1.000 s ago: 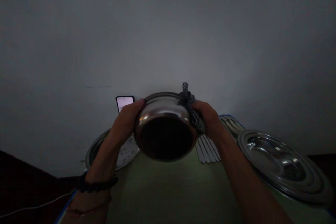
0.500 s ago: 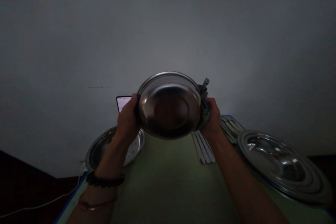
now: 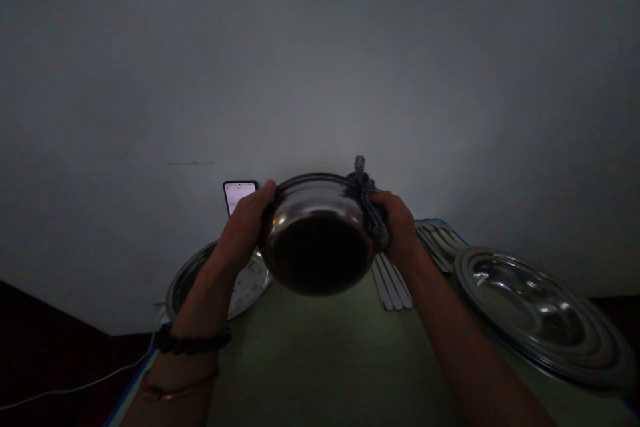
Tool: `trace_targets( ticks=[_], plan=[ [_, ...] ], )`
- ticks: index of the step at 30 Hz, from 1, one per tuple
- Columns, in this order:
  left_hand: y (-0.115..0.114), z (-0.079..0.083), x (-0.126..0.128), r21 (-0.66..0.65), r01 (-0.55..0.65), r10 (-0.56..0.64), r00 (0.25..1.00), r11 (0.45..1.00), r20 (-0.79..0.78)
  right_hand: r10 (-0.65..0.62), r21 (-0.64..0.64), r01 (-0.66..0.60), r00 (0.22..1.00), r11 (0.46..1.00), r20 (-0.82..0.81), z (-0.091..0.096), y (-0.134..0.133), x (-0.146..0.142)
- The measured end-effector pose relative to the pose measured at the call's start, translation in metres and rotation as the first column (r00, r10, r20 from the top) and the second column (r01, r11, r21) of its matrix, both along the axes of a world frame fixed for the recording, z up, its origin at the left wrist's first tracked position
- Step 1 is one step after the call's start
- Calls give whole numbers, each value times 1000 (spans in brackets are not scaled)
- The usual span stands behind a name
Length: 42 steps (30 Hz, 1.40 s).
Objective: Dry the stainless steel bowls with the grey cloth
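Observation:
A shiny steel bowl (image 3: 317, 213) is held up above the table, tilted so that its dark underside faces me. My left hand (image 3: 246, 223) grips its left side, thumb near the rim. On the right side my right hand (image 3: 397, 223) is closed on the bowl with a dark checked cloth (image 3: 367, 193) pressed between palm and metal. One end of the cloth sticks up above the rim. The inside of the bowl is hidden from me, and most fingertips are out of sight behind it.
A wide steel basin (image 3: 250, 287) stands at left, partly behind my forearm. A lit phone (image 3: 239, 195) leans at the wall. Several knives (image 3: 393, 283) and other cutlery (image 3: 440, 240) lie at right, beside stacked steel plates (image 3: 530, 307). The table (image 3: 310, 360) is green.
The bowl has come down slightly and tipped, showing more of its near side and base. The cloth has shifted left and its end points more upright. Both hands keep their hold.

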<state>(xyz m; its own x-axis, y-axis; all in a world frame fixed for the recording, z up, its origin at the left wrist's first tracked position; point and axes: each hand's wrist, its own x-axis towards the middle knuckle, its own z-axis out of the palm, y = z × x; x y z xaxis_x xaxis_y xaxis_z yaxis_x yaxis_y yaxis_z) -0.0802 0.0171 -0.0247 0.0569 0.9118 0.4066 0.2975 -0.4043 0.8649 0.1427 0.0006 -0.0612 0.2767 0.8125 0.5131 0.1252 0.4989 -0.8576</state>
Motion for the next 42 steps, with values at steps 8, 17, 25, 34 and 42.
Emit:
trace_targets(
  ticks=[8,17,25,34,42],
  plan=[
    [5,-8,0,-72,-113,130,942,991,309,-82,30,88,984,996,-159,-17,10,1],
    [-7,2,-5,-167,280,-285,958,945,-8,185,-88,-176,978,980,98,2,-8,-2],
    [-1,2,6,-194,198,-47,807,961,589,-70,45,78,984,996,-166,-12,10,2],
    [-9,0,-3,-180,331,-313,942,926,124,110,-17,-110,994,994,4,-5,-2,5],
    [-11,4,2,-189,222,-214,975,957,63,135,-43,-129,973,991,188,12,-11,-5]
  ],
)
